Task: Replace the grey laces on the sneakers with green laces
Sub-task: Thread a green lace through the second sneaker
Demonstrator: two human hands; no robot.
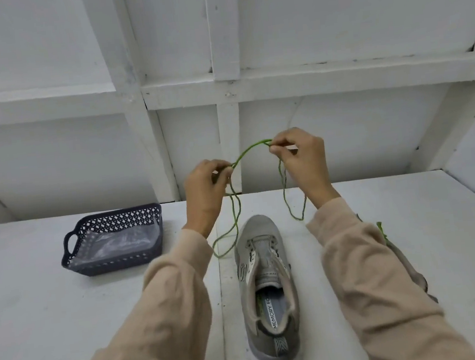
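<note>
White table (pixel 70 329); green lace (pixel 252 148) in fingers (pixel 278 145), second sneaker (pixel 416 275) mostly behind sleeve (pixel 371 268).

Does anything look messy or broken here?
Nothing looks broken or spilled. The grey sneaker simply has empty eyelets, and the green lace dangles in loose loops, pinched by the left hand and right hand, not yet threaded.

Both hands (pixel 204 183) (pixel 301 155) pinch green lace (pixel 249 148) above sneaker (pixel 266 288).
</note>
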